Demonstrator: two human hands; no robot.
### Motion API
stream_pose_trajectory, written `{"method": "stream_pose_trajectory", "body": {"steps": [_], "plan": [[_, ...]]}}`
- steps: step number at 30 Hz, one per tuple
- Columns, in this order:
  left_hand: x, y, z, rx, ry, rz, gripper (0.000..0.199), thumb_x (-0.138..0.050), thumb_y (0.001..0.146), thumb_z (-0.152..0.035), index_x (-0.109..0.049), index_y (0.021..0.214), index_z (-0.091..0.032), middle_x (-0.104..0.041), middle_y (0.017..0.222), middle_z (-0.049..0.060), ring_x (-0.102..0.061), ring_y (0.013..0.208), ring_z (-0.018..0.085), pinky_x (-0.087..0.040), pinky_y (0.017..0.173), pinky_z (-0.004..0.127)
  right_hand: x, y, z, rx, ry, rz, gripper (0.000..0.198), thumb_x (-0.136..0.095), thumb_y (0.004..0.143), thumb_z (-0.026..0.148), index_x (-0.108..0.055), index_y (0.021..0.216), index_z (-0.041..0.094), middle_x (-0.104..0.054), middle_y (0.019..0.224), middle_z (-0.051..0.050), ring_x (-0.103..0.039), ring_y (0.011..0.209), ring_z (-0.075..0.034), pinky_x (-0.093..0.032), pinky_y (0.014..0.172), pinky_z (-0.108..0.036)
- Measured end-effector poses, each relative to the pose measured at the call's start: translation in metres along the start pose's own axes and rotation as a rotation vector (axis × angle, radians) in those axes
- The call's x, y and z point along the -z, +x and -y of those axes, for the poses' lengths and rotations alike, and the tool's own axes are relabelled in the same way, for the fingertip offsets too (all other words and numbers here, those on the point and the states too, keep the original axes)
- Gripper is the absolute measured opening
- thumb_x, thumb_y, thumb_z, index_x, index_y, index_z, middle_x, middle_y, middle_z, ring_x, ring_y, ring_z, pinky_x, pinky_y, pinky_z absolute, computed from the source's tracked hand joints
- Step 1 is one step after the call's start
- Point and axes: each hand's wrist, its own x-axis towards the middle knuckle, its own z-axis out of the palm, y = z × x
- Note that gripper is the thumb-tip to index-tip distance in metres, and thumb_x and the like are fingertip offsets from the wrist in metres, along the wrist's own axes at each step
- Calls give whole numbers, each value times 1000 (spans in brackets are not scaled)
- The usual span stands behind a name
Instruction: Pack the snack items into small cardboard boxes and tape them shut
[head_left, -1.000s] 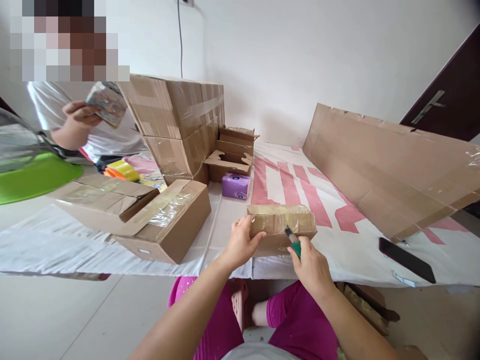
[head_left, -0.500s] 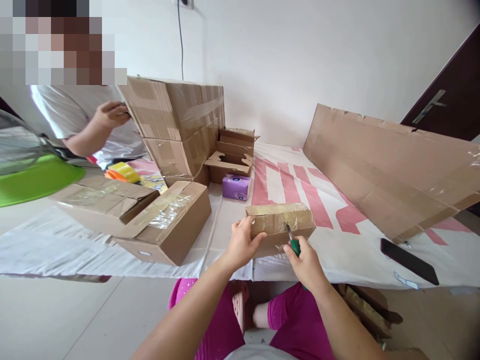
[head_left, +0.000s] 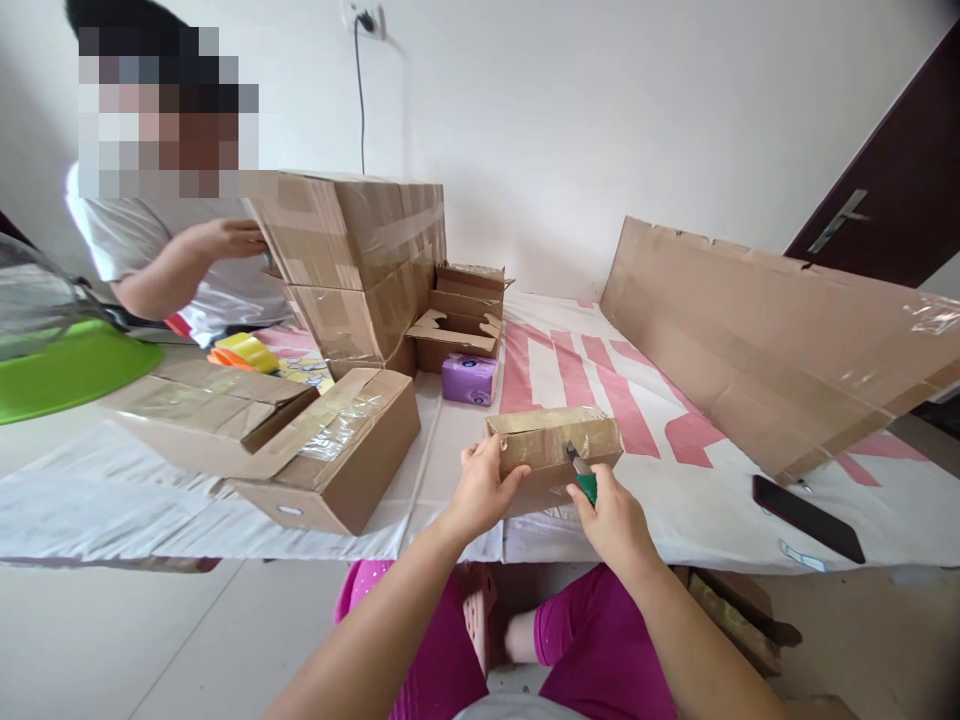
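Observation:
A small cardboard box (head_left: pixel 541 482) with clear tape over its top lies in front of me, near the table's front edge. My left hand (head_left: pixel 486 488) grips its left end, fingers over the far side and thumb on the near face. In my right hand (head_left: pixel 616 515) is a green-handled knife (head_left: pixel 586 487), its metal tip touching the taped upper edge of the box. Part of the handle is hidden in my palm. Behind the box stands a purple tissue pack (head_left: pixel 469 379).
Two taped boxes (head_left: pixel 352 440) lie at left, before a tall stack of cartons (head_left: pixel 367 245). Tape rolls (head_left: pixel 247 352) and a green-rimmed fan (head_left: pixel 75 365) are farther left. A co-worker (head_left: pixel 217 270) stands behind the stack. At right are a cardboard sheet (head_left: pixel 750 340) and a phone (head_left: pixel 808 518).
The knife tip has shifted slightly along the box's taped edge. My left hand keeps its hold. The whole view has tilted a little, and the co-worker's hand has moved closer to the stack.

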Motion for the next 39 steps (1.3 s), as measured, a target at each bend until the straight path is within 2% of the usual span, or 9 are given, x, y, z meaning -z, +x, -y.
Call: {"method": "stream_pose_trajectory", "body": {"steps": [5, 10, 14, 18, 21, 26, 31, 35, 39], "plan": [[-2, 1, 1, -3, 13, -16, 29, -62, 81, -24, -52, 108, -21, -66, 93, 5, -59, 100, 27, -41, 89, 42, -13, 3, 4, -60, 143, -36, 28, -45, 91, 41, -52, 104, 17, -70, 85, -10, -68, 75, -27, -45, 62, -32], [-3, 2, 3, -7, 19, -19, 27, -61, 81, -24, -52, 107, -20, -67, 97, 7, -60, 99, 27, -40, 90, 44, -21, 6, 8, -122, 501, -54, 31, -51, 84, 49, -54, 95, 20, -69, 81, -7, -66, 74, -23, -49, 65, -33], [-3, 2, 1, -7, 19, -8, 25, -60, 82, -25, -52, 105, -20, -67, 101, 7, -59, 100, 27, -37, 94, 46, -17, 4, 12, -228, 895, 120, 37, -52, 82, 59, -50, 87, 22, -51, 54, 6, -49, 46, -14, -39, 46, -26], [-4, 1, 0, 5, 17, -20, 25, -61, 82, -25, -51, 105, -21, -66, 102, 7, -58, 101, 27, -36, 95, 45, 0, -1, 5, -206, 1160, 353, 36, -53, 85, 58, -47, 84, 23, -41, 53, 10, -37, 41, -8, -29, 42, -21], [-5, 1, 1, 12, 27, -36, 23, -61, 81, -25, -52, 102, -21, -66, 100, 7, -57, 98, 27, -37, 94, 45, 12, -3, -5, -160, 1098, 319, 34, -57, 83, 55, -48, 83, 22, -42, 53, 10, -39, 42, -8, -31, 43, -22], [-7, 1, 0, 27, 47, -43, 21, -61, 81, -26, -52, 98, -21, -65, 96, 6, -58, 95, 26, -38, 93, 46, 19, 5, -8, -115, 689, -142, 33, -65, 77, 49, -53, 91, 22, -63, 73, 0, -58, 60, -15, -49, 59, -29], [-6, -1, -2, 18, 56, -45, 21, -62, 80, -26, -52, 98, -20, -64, 95, 6, -59, 93, 26, -38, 93, 46, 9, 30, 4, 124, 301, -400, 33, -65, 78, 43, -55, 99, 20, -68, 94, -10, -65, 88, -25, -52, 78, -38], [-7, -1, -2, 11, 53, -44, 17, -61, 80, -27, -53, 94, -21, -63, 88, 5, -58, 91, 26, -39, 90, 45, 4, 49, 8, 168, 152, -416, 23, -53, 85, 36, -55, 100, 18, -68, 88, -11, -65, 82, -25, -51, 71, -36], [-6, -2, -3, 25, 58, -38, 16, -61, 80, -26, -53, 92, -21, -63, 87, 4, -58, 88, 25, -39, 91, 46, 7, 56, 2, 143, 148, -373, 22, -51, 83, 36, -54, 99, 20, -67, 82, -7, -63, 74, -23, -49, 66, -34]]}}
